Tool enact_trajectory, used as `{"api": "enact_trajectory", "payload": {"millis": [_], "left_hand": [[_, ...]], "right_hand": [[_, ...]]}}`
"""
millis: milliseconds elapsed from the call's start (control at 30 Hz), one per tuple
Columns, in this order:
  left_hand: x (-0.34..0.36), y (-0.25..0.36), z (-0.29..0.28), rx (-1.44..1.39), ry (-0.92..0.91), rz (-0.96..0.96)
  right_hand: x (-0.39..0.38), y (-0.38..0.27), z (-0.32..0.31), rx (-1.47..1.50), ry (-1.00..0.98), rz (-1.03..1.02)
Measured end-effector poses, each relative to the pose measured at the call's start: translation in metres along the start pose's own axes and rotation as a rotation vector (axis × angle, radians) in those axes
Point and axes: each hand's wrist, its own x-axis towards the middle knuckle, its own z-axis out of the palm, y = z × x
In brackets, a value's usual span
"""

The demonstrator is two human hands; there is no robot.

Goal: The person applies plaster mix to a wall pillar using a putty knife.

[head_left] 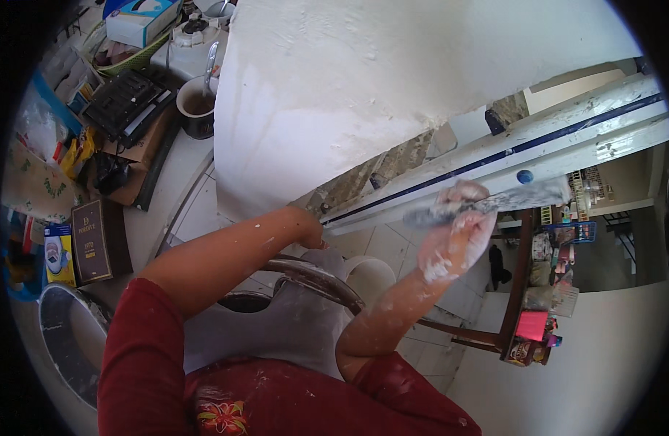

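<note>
My right hand, smeared with white paste, is closed around the handle of a putty knife. The knife's white-coated blade points right, in front of a long white beam with a dark blue stripe. My left hand bends down at the wrist near the beam's left end, and its fingers are mostly hidden behind the wrist. Above both hands spreads a large white plastered surface with a rough lower right edge. A white bucket stands below, between my forearms.
A dark chair back curves between my arms. At left, a table carries a cup with a spoon, a black device and a dark box. A grey bucket stands lower left; a loaded shelf is at right.
</note>
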Motion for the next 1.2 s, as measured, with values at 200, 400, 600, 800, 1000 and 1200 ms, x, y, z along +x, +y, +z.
{"api": "enact_trajectory", "payload": {"millis": [200, 400, 600, 800, 1000, 1200], "left_hand": [[-0.003, 0.006, 0.0, 0.015, 0.023, -0.015], [-0.016, 0.009, -0.006, -0.021, 0.038, -0.004], [-0.013, 0.011, -0.008, -0.061, -0.018, -0.041], [-0.017, 0.013, -0.007, -0.041, 0.058, 0.004], [-0.018, 0.015, -0.009, -0.04, 0.04, -0.012], [-0.019, 0.014, -0.009, -0.044, 0.035, -0.004]], "right_hand": [[0.01, -0.073, -0.033, -0.37, -0.31, 0.077], [0.031, -0.104, -0.006, -0.989, -0.482, -0.052], [0.035, -0.093, 0.017, -0.923, -0.336, -0.018], [0.036, -0.092, 0.011, -1.044, -0.324, 0.004], [0.03, -0.097, 0.015, -1.002, -0.227, 0.03], [0.024, -0.106, 0.011, -0.925, -0.264, 0.012]]}}
